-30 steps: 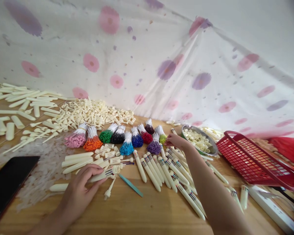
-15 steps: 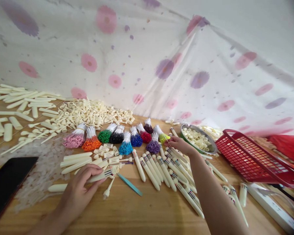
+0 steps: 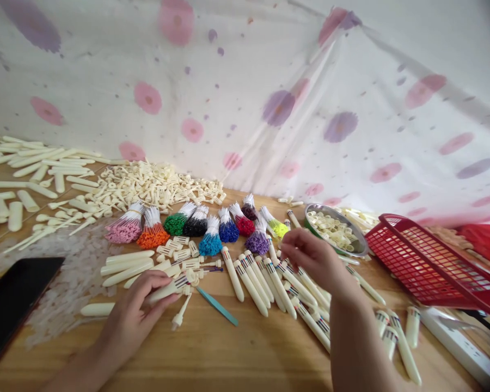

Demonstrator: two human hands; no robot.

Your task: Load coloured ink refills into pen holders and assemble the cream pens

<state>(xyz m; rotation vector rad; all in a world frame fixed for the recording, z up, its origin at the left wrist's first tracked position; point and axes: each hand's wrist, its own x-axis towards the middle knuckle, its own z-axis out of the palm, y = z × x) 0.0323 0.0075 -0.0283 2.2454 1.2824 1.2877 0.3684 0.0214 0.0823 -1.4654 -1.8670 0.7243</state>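
Note:
My left hand (image 3: 133, 313) is wrapped round a cream multicolour pen (image 3: 168, 288) with coloured sliders at its top end. Close to that end lie a small cream plunger-like part (image 3: 182, 312) and a pair of teal tweezers (image 3: 217, 306). My right hand (image 3: 312, 258) hovers over a pile of multicolour pens (image 3: 277, 288), its fingertips pinched; whatever they hold is too small to make out. Just left of it sit a bundle of yellow-tipped refills (image 3: 278, 227) and a bundle of purple-tipped ones (image 3: 257, 243). More bundles, including light-blue refills (image 3: 210, 244), stand in the row leftward.
A metal bowl (image 3: 357, 239) of cream rings and a red plastic basket (image 3: 424, 272) stand at the right, near a white power strip (image 3: 457, 343). Cream parts (image 3: 147, 185) heap at the back left. A black phone (image 3: 18, 305) lies near clear plastic bits (image 3: 61, 296).
My right hand has drawn back from the yellow refill bundle, coming nearer and slightly right. My left hand keeps its hold on the pen, almost unmoved.

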